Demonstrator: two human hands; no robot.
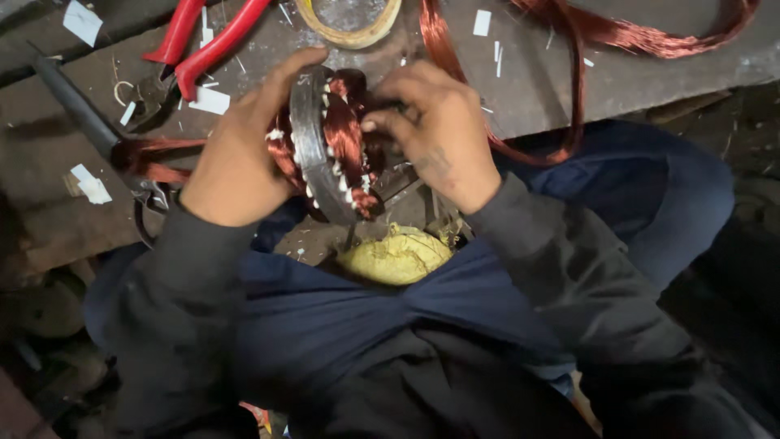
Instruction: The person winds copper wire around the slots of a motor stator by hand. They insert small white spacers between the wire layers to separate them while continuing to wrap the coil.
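A round metal motor stator [315,154] wound with reddish copper wire is held on edge between my knees, above a crumpled yellow cloth [396,256]. My left hand [240,154] grips its outer rim from the left, fingers curled over the top. My right hand [435,130] holds the right side, fingertips pressed into the copper coils at the core. White insulating slips show between the windings.
A dark worn bench [536,81] lies ahead with red-handled cutters [203,41], a roll of tape [349,24], loops of copper wire [634,32] and white paper scraps. A dark metal rod [73,106] and small scissors [150,207] sit at the left.
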